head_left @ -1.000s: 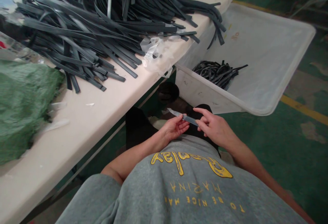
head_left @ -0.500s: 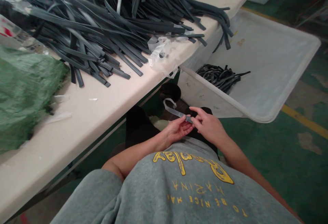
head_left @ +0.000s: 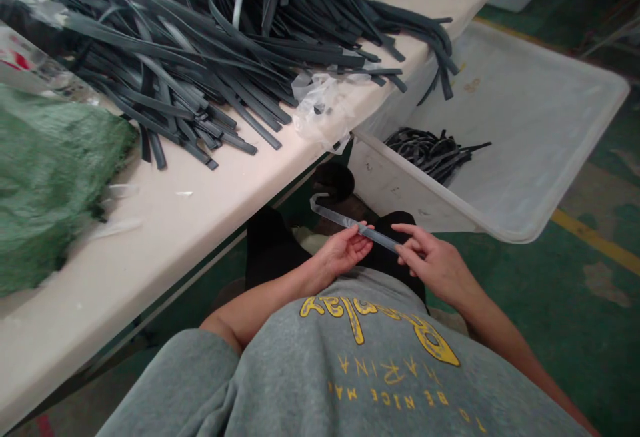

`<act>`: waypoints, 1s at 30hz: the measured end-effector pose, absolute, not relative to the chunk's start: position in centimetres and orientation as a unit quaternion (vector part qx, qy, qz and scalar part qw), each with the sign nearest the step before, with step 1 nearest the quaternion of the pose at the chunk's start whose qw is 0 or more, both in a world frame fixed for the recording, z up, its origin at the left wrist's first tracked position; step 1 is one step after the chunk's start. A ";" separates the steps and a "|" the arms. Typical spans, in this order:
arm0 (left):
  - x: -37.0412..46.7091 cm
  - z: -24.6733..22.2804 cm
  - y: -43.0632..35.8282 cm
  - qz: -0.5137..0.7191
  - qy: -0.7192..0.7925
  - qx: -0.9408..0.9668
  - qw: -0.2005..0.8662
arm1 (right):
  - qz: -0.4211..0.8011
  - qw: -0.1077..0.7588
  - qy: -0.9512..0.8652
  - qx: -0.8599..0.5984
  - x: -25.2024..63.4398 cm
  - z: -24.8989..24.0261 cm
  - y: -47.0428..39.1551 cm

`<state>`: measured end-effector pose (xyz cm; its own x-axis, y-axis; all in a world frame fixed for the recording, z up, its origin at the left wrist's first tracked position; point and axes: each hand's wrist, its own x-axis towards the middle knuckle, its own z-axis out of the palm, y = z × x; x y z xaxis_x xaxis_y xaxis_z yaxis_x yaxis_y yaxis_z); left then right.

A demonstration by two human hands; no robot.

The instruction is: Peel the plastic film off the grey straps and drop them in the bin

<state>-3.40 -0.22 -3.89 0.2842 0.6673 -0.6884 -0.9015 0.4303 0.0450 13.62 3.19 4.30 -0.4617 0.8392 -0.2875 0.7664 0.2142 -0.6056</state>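
Note:
A narrow grey strip (head_left: 333,215) stretches between my two hands above my lap, its far end bent over in a hook. My left hand (head_left: 345,250) pinches it near the middle between thumb and fingers. Farther right, my right hand (head_left: 430,260) is closed on the strip's near end with thumb and fingertips, the index finger held out. The strip looks paler and more see-through toward its hooked end. A large heap of dark grey flat strips (head_left: 250,44) covers the back of the table to the left of my hands.
The white table (head_left: 165,244) runs diagonally on my left. On it lie a green woven sack (head_left: 55,184) and crumpled clear plastic (head_left: 320,107). A white bin (head_left: 530,130) beyond my right hand holds a bundle of dark strips (head_left: 435,150). Some heaped strips overhang the table edge.
My right hand has moved right and slightly toward me, away from my left hand. More of the strip now shows between the hands, and its hooked end has drawn in.

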 end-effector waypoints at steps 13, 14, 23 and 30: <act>-2.8 -3.6 -0.4 0.503 0.319 -0.168 0.786 | 0.309 0.022 -0.801 -0.512 11.3 3.4 4.3; -2.6 -3.7 -0.4 0.499 0.317 -0.167 0.789 | 0.293 0.015 -0.807 -0.513 10.9 3.1 4.4; -3.0 -3.8 -0.1 0.532 0.317 -0.162 0.769 | 0.309 0.011 -0.813 -0.493 10.9 3.6 4.6; -3.3 -3.6 0.3 0.544 0.326 -0.152 0.758 | 0.315 0.014 -0.803 -0.505 9.6 2.4 5.1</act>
